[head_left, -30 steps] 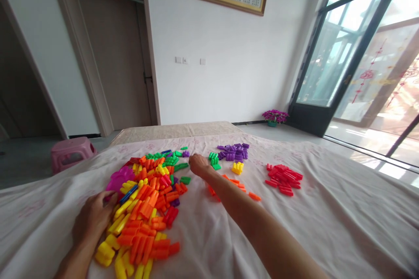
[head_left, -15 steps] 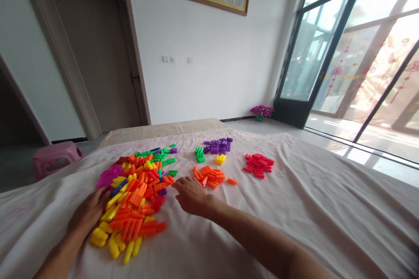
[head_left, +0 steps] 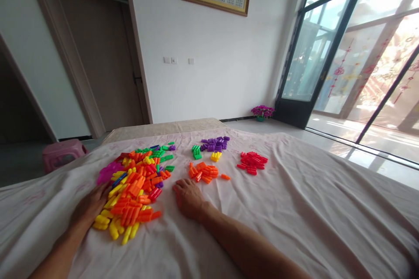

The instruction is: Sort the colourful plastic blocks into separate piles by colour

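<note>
A big mixed heap of plastic pieces [head_left: 131, 192], mostly orange and yellow with some red, green and blue, lies on the left of the cloth. My left hand [head_left: 94, 200] rests against the heap's left edge, its fingertips partly hidden near a magenta item [head_left: 109, 172]. Between the heap and an orange pile [head_left: 204, 171], my right hand [head_left: 187, 196] lies low on the cloth, fingers bent; whether anything is under them is hidden. Farther back are green pieces [head_left: 196, 152], yellow pieces [head_left: 216, 156] and a purple pile [head_left: 215, 144]. A red pile [head_left: 252, 162] sits to the right.
The pieces lie on a wrinkled pale cloth [head_left: 294, 209] covering a broad surface. A pink stool [head_left: 63, 153] stands beyond its left side. Pink flowers [head_left: 262, 112] stand on the floor by the glass doors.
My right hand has drawn slightly back toward me and away from the orange pile. My left hand remains at the heap's edge. The camera view has shifted a little.
</note>
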Motion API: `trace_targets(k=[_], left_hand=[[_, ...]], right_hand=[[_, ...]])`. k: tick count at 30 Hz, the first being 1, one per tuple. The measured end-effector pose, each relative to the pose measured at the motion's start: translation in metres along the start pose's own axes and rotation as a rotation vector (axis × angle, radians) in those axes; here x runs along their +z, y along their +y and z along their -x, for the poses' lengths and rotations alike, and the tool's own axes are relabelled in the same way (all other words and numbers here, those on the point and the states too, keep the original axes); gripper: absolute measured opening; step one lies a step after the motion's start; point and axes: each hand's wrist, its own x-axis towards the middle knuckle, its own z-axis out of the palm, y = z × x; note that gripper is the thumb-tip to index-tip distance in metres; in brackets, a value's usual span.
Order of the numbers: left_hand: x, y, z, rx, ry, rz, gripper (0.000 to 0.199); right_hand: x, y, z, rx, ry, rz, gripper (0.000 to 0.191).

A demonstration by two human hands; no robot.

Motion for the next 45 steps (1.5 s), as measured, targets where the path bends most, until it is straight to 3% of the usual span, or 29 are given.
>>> trace_targets(k=[8, 21, 25, 30, 33, 36, 39, 45], left_hand=[[0.004, -0.005, -0.004, -0.016, -0.013, 0.059, 0.069], [0.008, -0.004, -0.008, -0.086, -0.003, -0.039, 0.065], [0.008, -0.003, -0.005, -0.092, 0.019, -0.044, 0.065], [0.009, -0.008, -0.005, -0.09, 0.015, 0.017, 0.065], [0.009, -0.009, -0.005, -0.106, 0.013, 0.026, 0.066], [0.008, -0.006, -0.004, -0.13, -0.013, 0.012, 0.069], [0.008, -0.004, -0.003, -0.12, -0.009, 0.003, 0.069], [0.013, -0.009, -0.005, -0.104, 0.018, -0.01, 0.064]], right_hand=[[0.005, 0.002, 0.002, -0.014, 0.038, 0.0, 0.024], [-0.008, -0.001, 0.002, -0.007, -0.028, -0.027, 0.026], [-0.025, -0.005, -0.023, 0.034, -0.18, 0.069, 0.021], [-0.032, -0.003, -0.081, 0.098, -0.063, 0.13, 0.039], [-0.022, 0.001, -0.106, 0.117, -0.121, 0.146, 0.04], [-0.008, 0.005, -0.114, 0.144, -0.189, 0.135, 0.032], [-0.003, 0.016, -0.115, 0.196, -0.141, 0.11, 0.03], [-0.023, 0.055, -0.117, 0.398, 0.009, 0.15, 0.04]])
